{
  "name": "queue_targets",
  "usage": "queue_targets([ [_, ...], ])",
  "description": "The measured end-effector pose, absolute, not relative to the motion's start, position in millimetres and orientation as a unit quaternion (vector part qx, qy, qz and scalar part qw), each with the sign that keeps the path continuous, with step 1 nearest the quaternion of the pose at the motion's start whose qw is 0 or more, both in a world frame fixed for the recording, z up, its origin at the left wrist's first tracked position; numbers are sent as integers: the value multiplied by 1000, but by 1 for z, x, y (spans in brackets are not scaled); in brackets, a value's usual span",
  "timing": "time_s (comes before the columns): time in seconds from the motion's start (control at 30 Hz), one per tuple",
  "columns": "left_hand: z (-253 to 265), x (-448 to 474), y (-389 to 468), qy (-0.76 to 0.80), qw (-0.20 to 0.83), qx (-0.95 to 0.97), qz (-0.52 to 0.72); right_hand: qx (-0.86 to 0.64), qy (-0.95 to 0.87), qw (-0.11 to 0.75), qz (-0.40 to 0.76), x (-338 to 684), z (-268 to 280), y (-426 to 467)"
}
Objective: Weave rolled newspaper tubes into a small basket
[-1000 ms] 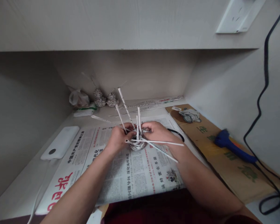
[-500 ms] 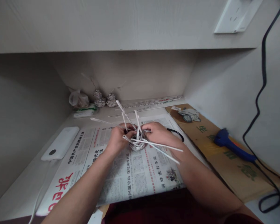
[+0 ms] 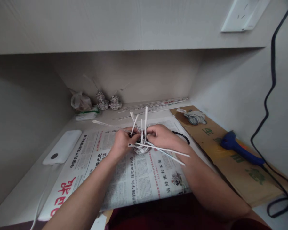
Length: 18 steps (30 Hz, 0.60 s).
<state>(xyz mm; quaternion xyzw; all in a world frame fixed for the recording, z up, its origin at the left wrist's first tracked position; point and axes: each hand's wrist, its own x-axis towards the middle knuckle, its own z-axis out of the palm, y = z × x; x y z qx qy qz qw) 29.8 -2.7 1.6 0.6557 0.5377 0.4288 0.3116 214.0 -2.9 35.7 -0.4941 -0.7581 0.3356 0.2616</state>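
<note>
A small round piece woven from rolled paper strips (image 3: 142, 149) is between my hands, over the spread newspaper (image 3: 120, 182). Loose paper tubes (image 3: 146, 119) stick up from it, and others reach out to the right across my right wrist. My left hand (image 3: 124, 139) grips its left side, thumb and fingers closed on the weave. On the right, my right hand (image 3: 158, 134) pinches the rim and the base of an upright tube. The fingertips are partly hidden behind the tubes.
A blue glue gun (image 3: 240, 150) lies on cardboard (image 3: 213, 137) at right, near a crumpled grey bundle (image 3: 195, 117). Finished woven gourds (image 3: 102, 101), a plastic bag (image 3: 80, 101) and long paper sticks (image 3: 156, 105) are at the back. A white power bank (image 3: 62, 147) is left.
The upright tubes have shifted: one by my right hand now stands straight up, and the long one leaning left sits lower. Both hands stay at the woven piece.
</note>
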Motion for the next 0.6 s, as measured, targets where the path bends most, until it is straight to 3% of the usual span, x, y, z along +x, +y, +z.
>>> queue_targets([
  [0.13, 5, 29, -5, 525, 296, 681, 415, -478, -742, 304, 359, 213, 36, -1],
  [0.33, 8, 31, -8, 499, 326, 681, 425, -417, -748, 299, 421, 213, 38, -2],
  [0.6, 10, 30, -6, 516, 363, 651, 423, -436, -733, 402, 334, 202, 27, 2],
])
